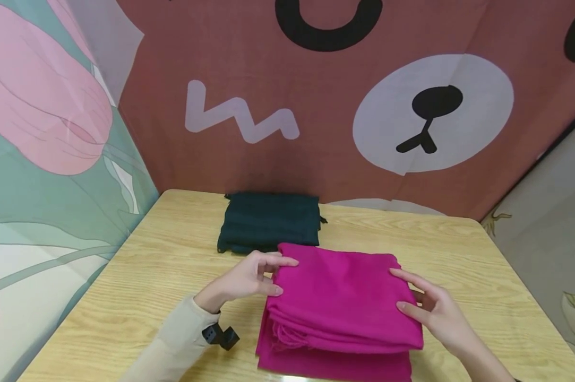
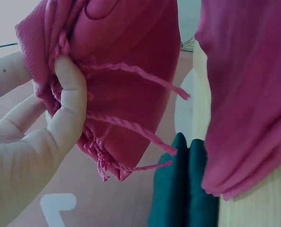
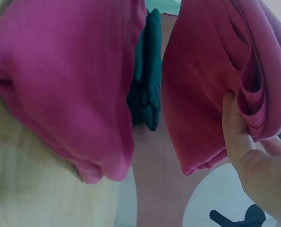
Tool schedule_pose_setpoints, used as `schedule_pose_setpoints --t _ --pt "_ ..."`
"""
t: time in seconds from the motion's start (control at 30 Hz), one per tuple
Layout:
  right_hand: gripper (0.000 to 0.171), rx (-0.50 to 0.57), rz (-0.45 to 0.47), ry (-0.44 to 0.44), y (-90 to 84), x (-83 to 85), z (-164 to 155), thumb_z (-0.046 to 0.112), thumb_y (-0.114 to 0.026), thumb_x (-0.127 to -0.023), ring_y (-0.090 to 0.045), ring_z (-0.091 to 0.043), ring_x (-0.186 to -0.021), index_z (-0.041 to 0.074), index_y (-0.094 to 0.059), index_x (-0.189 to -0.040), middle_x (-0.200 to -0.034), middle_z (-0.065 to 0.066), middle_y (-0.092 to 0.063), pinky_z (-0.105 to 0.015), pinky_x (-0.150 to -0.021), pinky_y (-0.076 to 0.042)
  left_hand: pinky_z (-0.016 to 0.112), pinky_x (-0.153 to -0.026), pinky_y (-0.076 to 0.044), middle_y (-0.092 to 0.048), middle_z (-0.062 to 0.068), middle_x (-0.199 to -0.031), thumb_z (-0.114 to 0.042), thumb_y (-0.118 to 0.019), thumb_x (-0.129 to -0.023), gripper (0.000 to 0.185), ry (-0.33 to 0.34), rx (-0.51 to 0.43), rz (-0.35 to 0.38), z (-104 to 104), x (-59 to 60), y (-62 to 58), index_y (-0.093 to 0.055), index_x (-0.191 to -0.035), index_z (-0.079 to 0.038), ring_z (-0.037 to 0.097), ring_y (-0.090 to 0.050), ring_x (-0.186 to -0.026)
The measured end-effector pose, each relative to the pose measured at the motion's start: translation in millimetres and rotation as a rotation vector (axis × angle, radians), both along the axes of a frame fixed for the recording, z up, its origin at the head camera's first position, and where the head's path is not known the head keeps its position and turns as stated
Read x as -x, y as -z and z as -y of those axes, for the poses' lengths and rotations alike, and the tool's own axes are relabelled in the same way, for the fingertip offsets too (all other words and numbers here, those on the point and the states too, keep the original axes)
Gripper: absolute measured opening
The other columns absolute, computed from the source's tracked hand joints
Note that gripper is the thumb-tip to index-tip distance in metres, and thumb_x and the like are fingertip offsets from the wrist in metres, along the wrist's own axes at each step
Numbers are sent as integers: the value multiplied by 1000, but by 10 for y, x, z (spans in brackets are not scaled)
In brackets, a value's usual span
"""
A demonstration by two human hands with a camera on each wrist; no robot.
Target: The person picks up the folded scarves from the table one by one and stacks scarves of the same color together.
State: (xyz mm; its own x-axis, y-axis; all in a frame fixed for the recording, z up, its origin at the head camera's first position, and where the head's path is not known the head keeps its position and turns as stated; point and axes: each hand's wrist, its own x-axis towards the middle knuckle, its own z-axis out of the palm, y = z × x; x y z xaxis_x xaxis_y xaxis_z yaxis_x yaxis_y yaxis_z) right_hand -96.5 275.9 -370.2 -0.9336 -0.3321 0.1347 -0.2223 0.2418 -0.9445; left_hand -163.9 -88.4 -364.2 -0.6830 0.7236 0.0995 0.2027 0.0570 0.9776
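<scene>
A folded magenta scarf (image 1: 344,297) is held level between both hands, its twisted fringe (image 2: 131,125) hanging out at the left side. The left hand (image 1: 246,276) pinches its left edge, thumb and fingers on either side of the layers. At the opposite edge the right hand (image 1: 440,313) grips the folds in the same way. Below lies a second folded magenta cloth (image 1: 335,367) on the table, and both wrist views show a gap between it and the held scarf. Behind them sits a folded dark green scarf (image 1: 273,220).
The wood-grain table (image 1: 163,270) ends at a hanging cloth backdrop (image 1: 211,164) with a bear face. Floral cloth (image 1: 39,212) hangs along the left side, and another pale patterned cloth (image 1: 550,223) hangs on the right. A small black device (image 1: 220,335) is strapped to the left wrist.
</scene>
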Motion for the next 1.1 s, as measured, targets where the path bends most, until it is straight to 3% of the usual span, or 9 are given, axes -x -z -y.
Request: schedule_pose_setpoints --t 0.1,0.33,0.63,0.7,0.8,0.93,1.1 --pt "52 28 4 -28 64 3 20 -3 -57 -86 -60 -13 -95 -1 -39 -135 -133 9 -42 -38 -66 -53 21 -61 -45 -46 14 -88 5 -65 -76 50 -17 35 2 16 -5 44 -52 -124 4 17 -47 -78" --pt "52 77 59 -95 195 -10 40 -3 -56 -86 -60 -13 -97 -7 -35 -134 -130 14 -45 -39 -68 -53 29 -73 -50 -53 11 -113 5 -65 -77 49 -20 64 131 28 -11 182 -53 -125 3 17 -56 -91" --pt "52 180 145 -207 318 18 27 -6 -51 -88 -58 -15 -101 -4 -34 -137 -129 9 -46 -38 -72 -52 26 -76 -48 -52 14 -121 5 -65 -77 47 -43 97 125 48 -7 337 -54 -123 4 14 -54 -92" --pt "51 179 149 -214 340 31 9 -7 -50 -88 -58 -15 -102 -2 -34 -137 -125 7 -47 -38 -72 -52 24 -73 -48 -54 12 -117 4 -65 -77 47 -32 83 126 52 -8 358 -54 -122 6 12 -55 -87" --pt "48 118 165 -166 361 52 -22 -4 -50 -90 -59 -12 -97 3 -39 -136 -116 4 -49 -34 -70 -52 22 -64 -47 -59 9 -92 4 -64 -78 45 -15 65 144 66 -13 381 -53 -122 8 10 -54 -72" --pt "42 22 181 -90 385 93 -56 3 -51 -91 -58 -8 -81 6 -44 -133 -102 -1 -50 -30 -63 -51 32 -59 -51 -57 8 -65 3 -62 -81 41 2 69 178 92 -21 403 -54 -120 10 13 -55 -57" --pt "37 3 181 -77 418 127 -89 4 -51 -91 -51 -4 -65 4 -48 -128 -90 1 -51 -29 -56 -50 48 -66 -51 -64 9 -73 0 -60 -85 38 24 88 240 116 -32 425 -54 -121 9 15 -61 -59"
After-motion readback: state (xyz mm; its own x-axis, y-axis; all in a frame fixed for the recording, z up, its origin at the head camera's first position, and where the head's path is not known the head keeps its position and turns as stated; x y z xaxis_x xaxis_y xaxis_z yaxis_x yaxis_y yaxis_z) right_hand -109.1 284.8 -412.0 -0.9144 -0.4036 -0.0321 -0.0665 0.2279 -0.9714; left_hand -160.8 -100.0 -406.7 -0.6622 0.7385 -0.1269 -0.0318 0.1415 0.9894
